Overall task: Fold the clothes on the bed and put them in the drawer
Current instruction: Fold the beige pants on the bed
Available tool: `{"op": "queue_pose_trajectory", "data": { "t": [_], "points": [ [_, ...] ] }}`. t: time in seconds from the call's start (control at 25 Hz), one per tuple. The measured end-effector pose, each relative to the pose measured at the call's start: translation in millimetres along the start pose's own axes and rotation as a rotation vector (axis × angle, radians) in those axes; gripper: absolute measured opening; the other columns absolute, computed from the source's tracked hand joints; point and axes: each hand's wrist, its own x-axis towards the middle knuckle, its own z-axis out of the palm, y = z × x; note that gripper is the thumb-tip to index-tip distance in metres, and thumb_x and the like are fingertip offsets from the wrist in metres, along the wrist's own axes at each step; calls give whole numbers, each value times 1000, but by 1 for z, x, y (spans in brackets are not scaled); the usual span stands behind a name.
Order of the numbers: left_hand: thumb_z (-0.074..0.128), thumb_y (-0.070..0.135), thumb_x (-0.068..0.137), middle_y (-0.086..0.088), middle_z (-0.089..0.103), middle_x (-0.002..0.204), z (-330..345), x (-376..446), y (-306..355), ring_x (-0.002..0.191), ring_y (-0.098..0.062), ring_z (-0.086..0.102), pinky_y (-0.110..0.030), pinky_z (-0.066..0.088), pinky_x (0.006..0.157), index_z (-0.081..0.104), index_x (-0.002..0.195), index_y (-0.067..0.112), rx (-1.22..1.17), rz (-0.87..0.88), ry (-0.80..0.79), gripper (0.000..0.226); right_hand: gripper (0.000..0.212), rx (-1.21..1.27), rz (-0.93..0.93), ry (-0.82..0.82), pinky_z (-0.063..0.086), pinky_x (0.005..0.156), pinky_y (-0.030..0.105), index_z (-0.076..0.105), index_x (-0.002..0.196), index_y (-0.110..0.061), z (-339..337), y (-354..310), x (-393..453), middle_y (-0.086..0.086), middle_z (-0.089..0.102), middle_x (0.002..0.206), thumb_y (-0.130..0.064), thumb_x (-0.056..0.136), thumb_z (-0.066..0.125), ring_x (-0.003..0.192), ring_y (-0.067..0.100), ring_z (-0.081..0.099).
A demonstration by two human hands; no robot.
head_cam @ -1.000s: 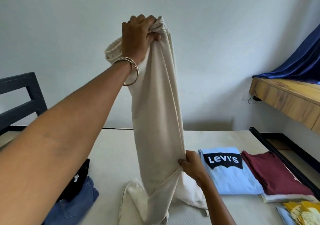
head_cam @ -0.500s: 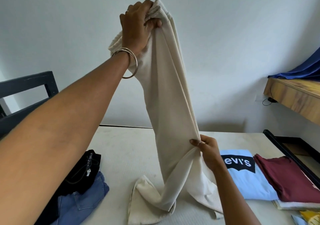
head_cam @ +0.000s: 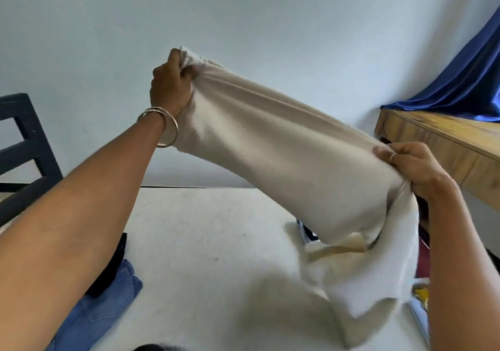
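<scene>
Left hand [head_cam: 170,85] up high, fingers curled tight round the ribbed end of the cream knit garment [head_cam: 276,156]; two silver bangles [head_cam: 159,125] on that wrist; right hand [head_cam: 414,169] lower and off to the right, pinching the same cloth, a ring on one finger; garment stretched in a slope between the two hands, well above the bed [head_cam: 205,242]; rest of the cloth hanging down blurry under the right hand, loose end just over the mattress; blue jeans [head_cam: 105,307] lying on the bed at the left, beside the left arm, with a black garment [head_cam: 113,269] on top of them; bits of other clothes peeking out behind the hanging cloth at the right, too hidden to name; wooden shelf [head_cam: 443,139] on the right wall with a blue curtain [head_cam: 465,80] draped onto it; dark bed frame [head_cam: 24,145] at the far left.
</scene>
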Motion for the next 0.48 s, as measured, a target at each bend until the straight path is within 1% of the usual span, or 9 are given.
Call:
{"op": "queue_pose_trajectory", "data": {
  "t": [0.04,0.08,0.12,0.16,0.2,0.24,0.32,0.4,0.48],
  "points": [
    [51,41,90,-18,64,101,-1,-2,-5,98,-39,58,-37,42,75,51,107,9,-2,-17,-93,37,23,-166,21,-110,43,55,27,72,79,-4,-2,5,5,7,62,65,-24,90,71,58,17,53],
    [51,48,85,-17,65,103,-1,-5,-12,101,-38,59,-38,44,80,53,107,11,5,-40,-199,43,25,-295,37,-203,43,60,30,73,80,-3,0,13,10,10,63,67,-27,86,75,61,17,54],
    [51,53,80,-15,66,103,0,-11,-18,102,-36,59,-39,45,83,55,105,13,31,-54,-291,47,23,-391,45,-230,43,65,32,74,82,-3,4,24,13,14,65,71,-25,84,77,66,19,56],
    [52,55,78,-12,66,100,3,-17,-24,101,-35,59,-41,45,86,55,101,16,64,-78,-342,46,19,-464,24,-198,43,70,33,75,84,-3,10,33,14,17,68,75,-21,83,78,71,22,58],
    [53,56,79,-8,65,95,6,-25,-27,101,-33,58,-43,43,89,54,95,18,92,-111,-353,41,14,-522,-7,-113,43,73,33,76,87,-3,17,39,12,19,69,77,-17,83,77,76,25,59],
    [54,54,82,-4,63,93,13,-30,-30,102,-31,55,-46,39,91,53,92,21,104,-145,-323,35,10,-548,-39,1,43,76,34,77,90,-4,25,44,8,19,70,78,-13,84,75,81,28,60],
    [57,47,84,-2,62,101,19,-39,-40,109,-31,49,-46,34,94,58,98,24,46,-271,-214,27,11,-537,-138,180,42,79,35,78,95,-6,43,53,-10,18,71,79,-9,84,74,85,34,62],
    [59,42,79,-4,64,108,17,-50,-59,108,-30,56,-42,44,91,63,104,25,-199,-362,-121,30,16,-526,-240,230,38,72,34,78,94,-8,72,70,-38,17,71,79,-4,79,77,82,36,63],
    [59,22,85,1,65,101,5,-84,-94,97,-19,61,-35,51,77,64,101,25,-495,-493,-102,17,17,-499,-289,172,34,66,29,77,87,-12,121,97,-81,10,68,76,-3,73,73,75,31,62]
  ]
}}
